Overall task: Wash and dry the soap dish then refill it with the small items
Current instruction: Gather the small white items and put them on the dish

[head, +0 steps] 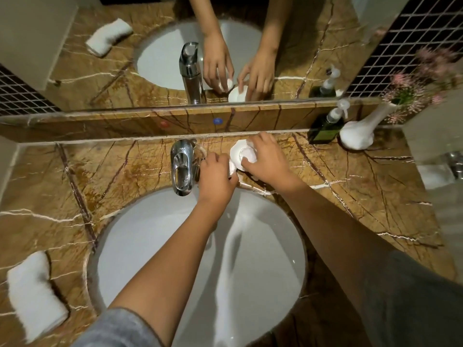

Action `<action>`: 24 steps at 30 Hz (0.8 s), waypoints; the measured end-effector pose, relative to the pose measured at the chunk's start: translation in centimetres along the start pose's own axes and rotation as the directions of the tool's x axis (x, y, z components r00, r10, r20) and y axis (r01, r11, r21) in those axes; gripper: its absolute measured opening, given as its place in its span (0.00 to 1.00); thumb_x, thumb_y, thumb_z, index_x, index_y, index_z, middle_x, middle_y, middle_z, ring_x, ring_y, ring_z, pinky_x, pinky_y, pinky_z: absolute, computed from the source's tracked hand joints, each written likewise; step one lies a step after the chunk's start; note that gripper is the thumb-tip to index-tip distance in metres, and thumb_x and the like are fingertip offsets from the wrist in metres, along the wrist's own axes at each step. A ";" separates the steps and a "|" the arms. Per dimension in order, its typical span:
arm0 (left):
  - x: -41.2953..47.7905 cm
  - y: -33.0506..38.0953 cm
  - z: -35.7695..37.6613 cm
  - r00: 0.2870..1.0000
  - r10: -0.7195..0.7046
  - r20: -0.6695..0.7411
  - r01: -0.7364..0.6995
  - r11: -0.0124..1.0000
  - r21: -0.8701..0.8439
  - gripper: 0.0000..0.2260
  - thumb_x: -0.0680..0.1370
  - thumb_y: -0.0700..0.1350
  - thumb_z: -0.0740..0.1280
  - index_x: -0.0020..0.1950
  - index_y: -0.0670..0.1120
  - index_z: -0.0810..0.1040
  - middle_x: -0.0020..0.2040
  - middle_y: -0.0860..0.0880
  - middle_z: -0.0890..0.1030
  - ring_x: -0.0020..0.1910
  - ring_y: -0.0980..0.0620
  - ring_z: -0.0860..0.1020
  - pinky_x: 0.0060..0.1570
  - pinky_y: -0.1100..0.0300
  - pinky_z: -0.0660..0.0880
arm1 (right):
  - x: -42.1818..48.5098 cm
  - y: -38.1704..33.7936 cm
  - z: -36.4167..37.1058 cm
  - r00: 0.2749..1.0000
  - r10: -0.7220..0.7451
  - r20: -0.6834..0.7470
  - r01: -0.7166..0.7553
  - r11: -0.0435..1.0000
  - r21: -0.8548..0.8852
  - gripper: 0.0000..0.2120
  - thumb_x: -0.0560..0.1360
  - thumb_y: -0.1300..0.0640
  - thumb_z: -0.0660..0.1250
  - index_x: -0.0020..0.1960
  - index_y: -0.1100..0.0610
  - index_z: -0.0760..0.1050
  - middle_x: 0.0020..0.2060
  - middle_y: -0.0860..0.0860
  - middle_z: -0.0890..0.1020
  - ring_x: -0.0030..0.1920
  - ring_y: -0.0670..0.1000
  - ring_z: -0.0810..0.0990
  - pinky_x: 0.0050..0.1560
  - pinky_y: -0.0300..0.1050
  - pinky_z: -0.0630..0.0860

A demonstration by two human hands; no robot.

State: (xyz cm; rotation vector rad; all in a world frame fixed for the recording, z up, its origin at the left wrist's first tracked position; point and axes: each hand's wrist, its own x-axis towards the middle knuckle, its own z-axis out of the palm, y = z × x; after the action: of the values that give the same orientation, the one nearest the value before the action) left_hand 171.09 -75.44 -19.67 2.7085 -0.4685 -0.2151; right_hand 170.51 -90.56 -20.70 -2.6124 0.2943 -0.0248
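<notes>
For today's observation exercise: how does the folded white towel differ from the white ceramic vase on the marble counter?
The folded white towel lies flat and soft at the near left of the counter; the white ceramic vase stands hard and glossy at the far right by the mirror. The towel holds nothing; the vase holds pink flowers. Neither hand touches either. Both are white.

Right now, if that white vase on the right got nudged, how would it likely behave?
The white vase looks glazed, so probably hard and breakable. Its bulbous base suggests some stability, but the long leaning neck and flowers may make it tip.
</notes>
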 end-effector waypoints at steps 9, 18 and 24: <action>3.7 3.8 0.5 0.987 0.146 0.065 -0.150 0.986 0.067 0.17 0.76 0.35 0.64 0.64 0.40 0.73 0.64 0.40 0.72 0.65 0.41 0.69 0.62 0.52 0.67 | -2.1 2.1 -1.2 0.961 0.118 -0.248 -0.088 0.988 0.129 0.18 0.72 0.63 0.62 0.61 0.58 0.73 0.56 0.54 0.76 0.57 0.54 0.74 0.54 0.48 0.74; 4.6 4.0 1.2 0.985 0.151 0.089 -0.158 0.984 0.082 0.17 0.75 0.33 0.63 0.63 0.40 0.74 0.64 0.40 0.73 0.65 0.41 0.69 0.61 0.52 0.68 | -2.5 2.4 -0.3 0.965 0.120 -0.233 -0.085 0.984 0.155 0.20 0.72 0.66 0.59 0.62 0.56 0.73 0.60 0.54 0.76 0.60 0.55 0.73 0.57 0.49 0.73; 4.3 4.0 1.2 0.981 0.157 0.114 -0.164 0.985 0.051 0.20 0.76 0.35 0.65 0.67 0.41 0.72 0.66 0.42 0.72 0.66 0.42 0.68 0.64 0.50 0.70 | -2.9 2.2 -0.1 0.967 0.122 -0.222 -0.085 0.981 0.172 0.21 0.70 0.67 0.58 0.62 0.59 0.73 0.57 0.56 0.77 0.59 0.57 0.74 0.55 0.52 0.74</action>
State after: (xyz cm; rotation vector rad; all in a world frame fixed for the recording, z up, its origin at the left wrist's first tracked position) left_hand 173.68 -80.88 -19.55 2.7096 -0.7340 -0.3101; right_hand 167.24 -91.85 -21.52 -2.4305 0.4903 -0.3067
